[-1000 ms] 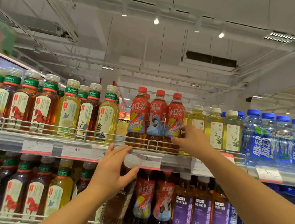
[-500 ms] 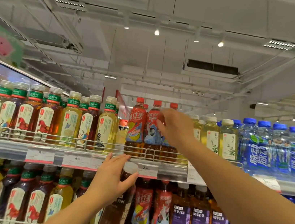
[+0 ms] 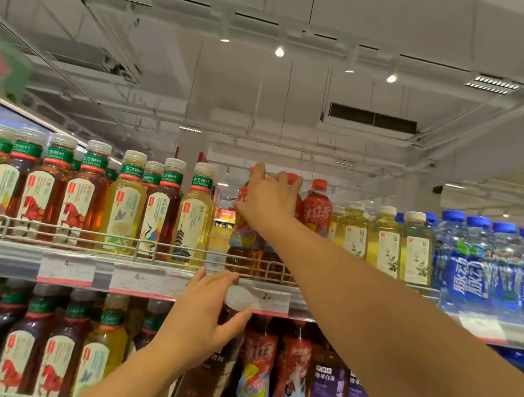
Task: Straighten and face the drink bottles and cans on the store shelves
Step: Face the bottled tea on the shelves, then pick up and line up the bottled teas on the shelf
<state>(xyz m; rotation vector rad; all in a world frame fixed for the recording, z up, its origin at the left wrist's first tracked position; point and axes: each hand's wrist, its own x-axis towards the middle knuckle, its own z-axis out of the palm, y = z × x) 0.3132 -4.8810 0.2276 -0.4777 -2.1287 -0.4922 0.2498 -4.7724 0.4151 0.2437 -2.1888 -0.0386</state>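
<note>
Two wire-fronted store shelves of bottled drinks, seen from below. On the upper grey metal shelf, the right hand reaches up to a group of red-capped, red-labelled plastic tea bottles near the middle; its fingers curl over the shoulders and caps of the two left bottles of that group, gripping them, while the third stands free just to the right. Left of this group stands a row of white-capped bottles of amber and yellow tea with green neck bands; to the right are pale yellow tea bottles with white labels, then blue-capped clear water bottles with blue labels at the far right. White price tags line the shelf edge. Below, the left hand wraps round the neck of a dark brown tea bottle with a white cap, thumb on the right side; the bottle tilts and stands nearer than the lower-shelf row. Beside it on the right are red-labelled bottles and purple-labelled bottles.
</note>
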